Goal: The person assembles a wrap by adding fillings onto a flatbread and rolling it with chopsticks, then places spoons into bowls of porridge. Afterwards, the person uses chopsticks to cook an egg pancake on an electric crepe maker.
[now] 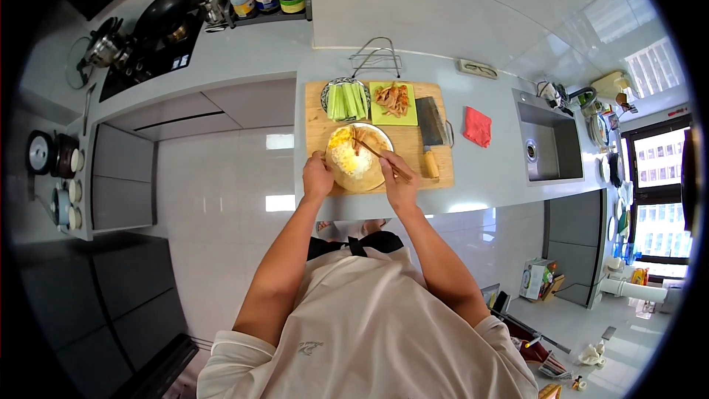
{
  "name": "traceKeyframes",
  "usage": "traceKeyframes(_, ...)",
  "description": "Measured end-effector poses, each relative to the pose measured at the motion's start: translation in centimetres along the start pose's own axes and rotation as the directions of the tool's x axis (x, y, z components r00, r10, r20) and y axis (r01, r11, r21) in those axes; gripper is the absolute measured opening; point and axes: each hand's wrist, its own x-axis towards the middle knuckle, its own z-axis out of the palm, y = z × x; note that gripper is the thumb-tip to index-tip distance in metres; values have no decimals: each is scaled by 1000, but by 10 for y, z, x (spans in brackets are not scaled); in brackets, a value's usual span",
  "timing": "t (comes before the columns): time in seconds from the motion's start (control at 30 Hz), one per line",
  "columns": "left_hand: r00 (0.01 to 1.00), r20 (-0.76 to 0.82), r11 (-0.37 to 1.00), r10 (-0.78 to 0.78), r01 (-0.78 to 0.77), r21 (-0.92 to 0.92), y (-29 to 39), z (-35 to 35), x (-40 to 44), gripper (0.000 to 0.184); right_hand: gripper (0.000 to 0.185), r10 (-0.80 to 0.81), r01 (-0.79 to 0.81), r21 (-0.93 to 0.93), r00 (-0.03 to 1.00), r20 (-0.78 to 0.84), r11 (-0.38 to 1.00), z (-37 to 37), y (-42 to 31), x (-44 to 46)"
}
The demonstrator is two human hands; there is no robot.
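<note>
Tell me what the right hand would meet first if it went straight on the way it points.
Most likely the right side of the plate with food on it, just ahead of the right hand; its height above the plate is unclear.

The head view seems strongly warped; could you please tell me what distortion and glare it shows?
Head view: fisheye curvature bows the counter, black fills the corners; bright patches mark the floor, and the windows look washed out.
</note>
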Motion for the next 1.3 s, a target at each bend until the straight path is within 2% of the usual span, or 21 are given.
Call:
traceKeyframes(0.17,998,38,998,-57,57,-6,9,-5,-3,30,23,-6,5,-32,1000,-21,999,-8,1,-5)
traceKeyframes(0.27,995,58,997,-76,77,-5,15,-6,-4,26,22,-20,20,28,1000,-24,999,-10,13,-1)
traceKeyframes(0.33,987,103,992,-123,126,-29,27,-9,-7,23,21,10,-10,-21,1000,-23,1000,-13,6,1)
traceKeyframes(0.43,980,160,992,-115,106,66,28,-4,-5,25,21,15,-17,-44,999,-35,999,-16,2,4)
traceKeyframes(0.53,953,207,969,-219,187,164,41,-12,-10,26,21,12,-13,-31,999,-37,999,-17,6,4)
traceKeyframes(0.63,947,240,968,-212,170,187,38,-14,-9,26,21,45,-45,3,998,-34,999,-18,14,8)
traceKeyframes(0.73,950,255,982,-179,157,104,23,-6,-8,25,21,49,-48,17,998,-31,999,-20,17,12)
traceKeyframes(0.83,880,367,932,-303,354,-79,19,5,-13,21,20,38,-40,-33,997,-71,999,-25,12,18)
traceKeyframes(0.93,950,274,986,-151,125,110,31,-8,-14,23,22,33,-44,-71,987,-159,996,-31,7,22)
traceKeyframes(1.07,992,123,965,13,-44,259,43,-18,-9,37,24,3,-3,0,971,-238,1000,-45,4,39)
traceKeyframes(1.17,987,59,980,148,-155,128,58,-4,-4,33,24,2,-21,-66,961,-277,998,-54,-3,59)
traceKeyframes(1.2,985,77,979,157,-166,119,66,4,0,32,24,-14,-20,-117,958,-288,993,-57,-11,67)
traceKeyframes(1.3,973,131,975,190,-203,93,90,30,12,31,23,-39,10,-103,957,-288,995,-65,-13,94)
